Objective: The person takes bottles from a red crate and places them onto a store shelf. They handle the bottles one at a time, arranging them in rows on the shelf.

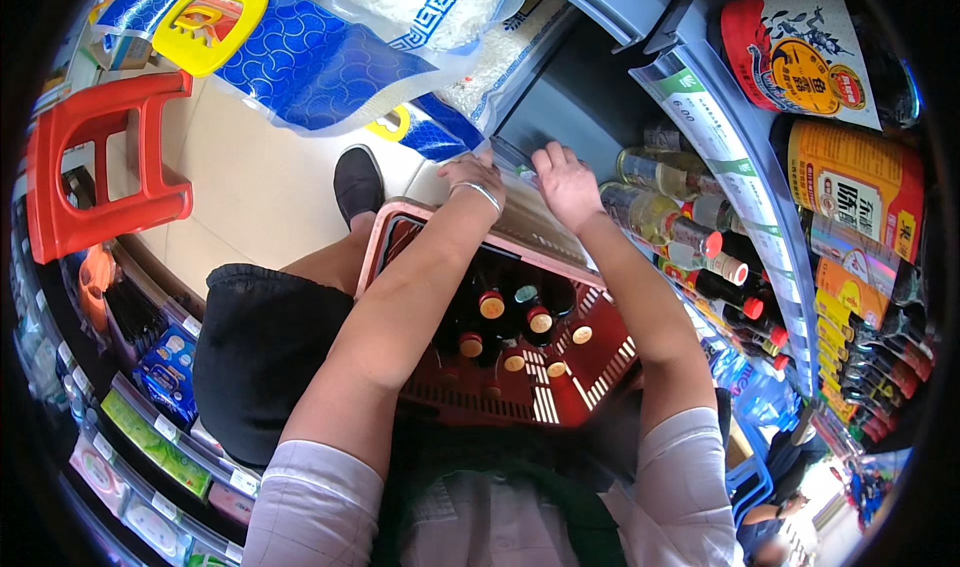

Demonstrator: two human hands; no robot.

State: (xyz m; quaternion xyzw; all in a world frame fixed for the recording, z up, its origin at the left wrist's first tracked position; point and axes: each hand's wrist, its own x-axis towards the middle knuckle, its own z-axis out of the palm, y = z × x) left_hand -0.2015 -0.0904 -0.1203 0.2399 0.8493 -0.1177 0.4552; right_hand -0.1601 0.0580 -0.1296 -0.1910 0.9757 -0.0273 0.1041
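My left hand [474, 178], with a silver bangle at the wrist, is at the front edge of a low grey shelf [551, 102], close to the lower corner of a rice bag [450, 128]. My right hand [564, 184] bends its fingers over the same edge, beside a small green-and-white label [526, 172]. What either hand grips is hidden. Under my forearms a red plastic basket [600, 342] with a pinkish rim holds several dark bottles [491, 304] with red-and-gold caps.
A larger rice bag [330, 49] with a yellow handle overhangs the aisle. Left of it stands a red plastic stool [112, 166]. Bottles of pale liquid [637, 203] lie along the right, below a shelf edge with price tags [739, 169]. Packaged goods [154, 439] fill the left shelves.
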